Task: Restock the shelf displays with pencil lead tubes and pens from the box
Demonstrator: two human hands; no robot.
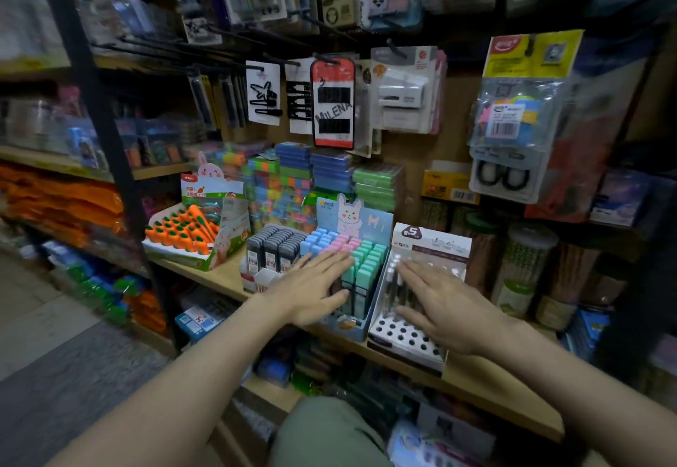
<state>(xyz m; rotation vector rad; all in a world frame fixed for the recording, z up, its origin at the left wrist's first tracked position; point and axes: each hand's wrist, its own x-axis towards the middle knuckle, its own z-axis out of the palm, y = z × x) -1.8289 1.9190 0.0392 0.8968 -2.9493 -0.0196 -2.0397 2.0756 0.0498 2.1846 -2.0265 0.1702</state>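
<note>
A blue bunny display box (357,331) on the wooden shelf holds rows of blue, pink and green lead tubes (370,257). My left hand (315,287) lies flat over its pink and blue tubes, fingers straight. To its right a white pen display (406,342) with a holed front holds a few pens (392,276) at its left side. My right hand (443,305) rests flat on that display, fingers spread. Left of the bunny box a small white box carries dark grey lead tubes (274,246). Neither hand holds anything.
A carton of orange carrot pens (187,232) stands at the shelf's left. Stacked colourful cases (293,180) fill the back. Hair clips and packaged goods hang on pegs above. Tall pencil jars (520,272) stand to the right. The wooden shelf edge (491,389) runs in front.
</note>
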